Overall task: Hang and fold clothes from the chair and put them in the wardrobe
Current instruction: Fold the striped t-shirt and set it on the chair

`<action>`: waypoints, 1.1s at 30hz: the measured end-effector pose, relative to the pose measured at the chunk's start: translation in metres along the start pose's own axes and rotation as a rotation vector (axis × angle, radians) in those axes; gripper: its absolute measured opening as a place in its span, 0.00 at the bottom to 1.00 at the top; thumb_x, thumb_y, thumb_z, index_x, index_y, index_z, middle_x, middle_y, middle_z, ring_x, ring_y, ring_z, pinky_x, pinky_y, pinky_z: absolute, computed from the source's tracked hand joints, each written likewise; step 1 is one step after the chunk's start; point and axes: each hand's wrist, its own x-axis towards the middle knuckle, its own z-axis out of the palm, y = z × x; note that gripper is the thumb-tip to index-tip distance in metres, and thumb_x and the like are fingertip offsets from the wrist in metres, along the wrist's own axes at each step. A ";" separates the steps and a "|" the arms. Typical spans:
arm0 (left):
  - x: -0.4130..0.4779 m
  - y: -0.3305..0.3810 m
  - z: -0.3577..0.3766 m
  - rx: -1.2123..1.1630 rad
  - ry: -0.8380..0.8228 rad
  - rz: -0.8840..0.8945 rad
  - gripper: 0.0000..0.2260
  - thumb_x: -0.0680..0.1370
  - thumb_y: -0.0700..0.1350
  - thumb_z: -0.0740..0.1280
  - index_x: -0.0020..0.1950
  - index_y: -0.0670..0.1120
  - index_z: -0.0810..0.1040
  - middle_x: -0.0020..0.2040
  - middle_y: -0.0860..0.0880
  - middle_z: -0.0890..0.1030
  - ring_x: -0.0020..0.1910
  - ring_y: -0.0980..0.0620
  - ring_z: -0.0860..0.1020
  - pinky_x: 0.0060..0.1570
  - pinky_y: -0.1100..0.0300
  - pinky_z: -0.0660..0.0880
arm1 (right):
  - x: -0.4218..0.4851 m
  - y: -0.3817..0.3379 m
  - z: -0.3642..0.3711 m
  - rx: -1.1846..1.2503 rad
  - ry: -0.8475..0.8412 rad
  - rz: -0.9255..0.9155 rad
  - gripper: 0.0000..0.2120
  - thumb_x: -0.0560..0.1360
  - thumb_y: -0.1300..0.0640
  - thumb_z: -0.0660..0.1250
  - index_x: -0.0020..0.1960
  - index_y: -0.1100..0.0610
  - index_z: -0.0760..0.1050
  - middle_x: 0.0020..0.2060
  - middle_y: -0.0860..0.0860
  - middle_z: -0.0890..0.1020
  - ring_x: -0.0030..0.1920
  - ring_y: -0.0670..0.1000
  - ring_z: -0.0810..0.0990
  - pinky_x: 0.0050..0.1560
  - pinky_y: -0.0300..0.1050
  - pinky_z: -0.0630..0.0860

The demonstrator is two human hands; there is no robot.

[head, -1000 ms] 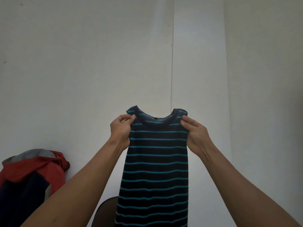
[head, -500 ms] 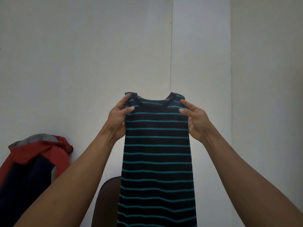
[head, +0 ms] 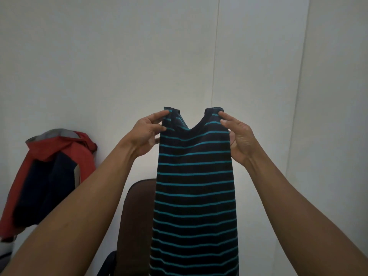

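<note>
Up at center frame, my left hand [head: 146, 134] and right hand [head: 240, 140] each pinch a shoulder of the striped top [head: 194, 186], which hangs straight down in front of the dark chair [head: 137, 212]; red-and-navy jacket [head: 51, 176] sits lower left.

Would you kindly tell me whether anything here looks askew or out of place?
The red, navy and grey jacket at the left hangs lopsided and bunched. The dark teal-striped top hangs straight.
</note>
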 end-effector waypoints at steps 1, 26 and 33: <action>-0.003 -0.007 -0.002 0.025 0.004 -0.030 0.23 0.78 0.27 0.58 0.64 0.48 0.79 0.57 0.52 0.82 0.54 0.49 0.80 0.51 0.48 0.76 | -0.002 0.008 -0.004 0.000 -0.002 0.019 0.18 0.78 0.63 0.66 0.67 0.60 0.75 0.61 0.59 0.81 0.60 0.60 0.81 0.53 0.52 0.81; 0.063 -0.299 -0.136 -0.240 0.165 -0.493 0.23 0.77 0.26 0.56 0.65 0.44 0.76 0.47 0.45 0.85 0.40 0.52 0.83 0.37 0.60 0.80 | 0.059 0.317 -0.077 0.092 0.206 0.527 0.14 0.77 0.56 0.69 0.59 0.64 0.80 0.49 0.58 0.83 0.51 0.58 0.81 0.62 0.58 0.75; 0.088 -0.387 -0.185 -0.344 0.163 -0.602 0.22 0.77 0.27 0.58 0.65 0.46 0.76 0.47 0.45 0.85 0.41 0.51 0.84 0.44 0.58 0.82 | 0.080 0.398 -0.093 0.121 0.345 0.617 0.09 0.76 0.58 0.69 0.52 0.60 0.84 0.45 0.57 0.85 0.46 0.56 0.84 0.53 0.51 0.81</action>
